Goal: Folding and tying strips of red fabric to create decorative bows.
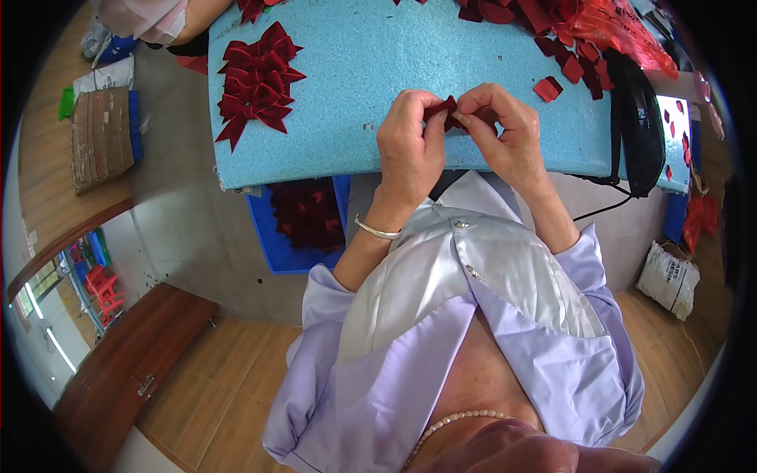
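Close to the near edge of the blue speckled table (pixel 339 118), my two hands meet over a small dark red velvet piece (pixel 450 106). My left hand (pixel 412 142) pinches its left side between thumb and fingers. From the other side, my right hand (pixel 506 132) pinches it too, thumb tip almost touching the left thumb. Part of the piece is hidden behind the fingers. Left of my hands lies a cluster of finished-looking dark red velvet bows (pixel 256 91), overlapping in a stack. Loose red velvet pieces (pixel 548 88) lie to the right, some heaped farther back.
A black pouch (pixel 637 126) with a cord hangs at the table's right edge, below a red plastic bag (pixel 619 35). Under the table stands a blue bin (pixel 272 256) of dark red pieces. Another person's arm (pixel 197 17) reaches in at the upper left. A wooden door (pixel 134 370) is lower left.
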`<state>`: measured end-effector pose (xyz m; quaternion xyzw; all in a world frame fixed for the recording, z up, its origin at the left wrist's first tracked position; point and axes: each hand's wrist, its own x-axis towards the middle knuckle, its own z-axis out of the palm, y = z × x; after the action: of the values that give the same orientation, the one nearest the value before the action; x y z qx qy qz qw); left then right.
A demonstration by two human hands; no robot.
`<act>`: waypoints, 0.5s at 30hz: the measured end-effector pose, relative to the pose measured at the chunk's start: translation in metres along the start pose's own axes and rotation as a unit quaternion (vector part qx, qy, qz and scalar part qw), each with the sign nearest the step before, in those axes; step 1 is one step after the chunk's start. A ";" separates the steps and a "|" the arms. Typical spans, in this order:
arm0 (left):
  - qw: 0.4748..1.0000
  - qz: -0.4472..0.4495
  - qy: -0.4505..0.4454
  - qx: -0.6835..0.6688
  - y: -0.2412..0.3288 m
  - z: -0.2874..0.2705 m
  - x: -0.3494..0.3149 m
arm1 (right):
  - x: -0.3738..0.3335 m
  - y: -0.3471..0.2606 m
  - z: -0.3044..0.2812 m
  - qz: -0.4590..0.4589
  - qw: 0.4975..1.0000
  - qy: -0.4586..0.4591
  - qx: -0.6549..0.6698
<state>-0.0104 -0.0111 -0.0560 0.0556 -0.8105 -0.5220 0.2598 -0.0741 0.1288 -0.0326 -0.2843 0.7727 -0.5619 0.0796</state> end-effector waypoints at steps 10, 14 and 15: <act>0.956 -0.168 -0.056 -0.235 -0.004 -0.007 -0.001 | 0.003 -0.003 -0.001 0.011 1.000 -0.024 0.006; 0.975 -0.111 -0.058 -0.184 -0.003 -0.005 0.001 | 0.003 -0.002 0.000 0.014 1.000 -0.008 0.017; 0.977 -0.101 -0.059 -0.178 -0.004 -0.005 0.000 | 0.004 -0.002 -0.001 0.014 1.000 -0.007 0.018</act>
<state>-0.0090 -0.0172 -0.0574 0.0594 -0.7086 -0.6840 0.1628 -0.0770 0.1272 -0.0297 -0.2761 0.7659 -0.5723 0.0984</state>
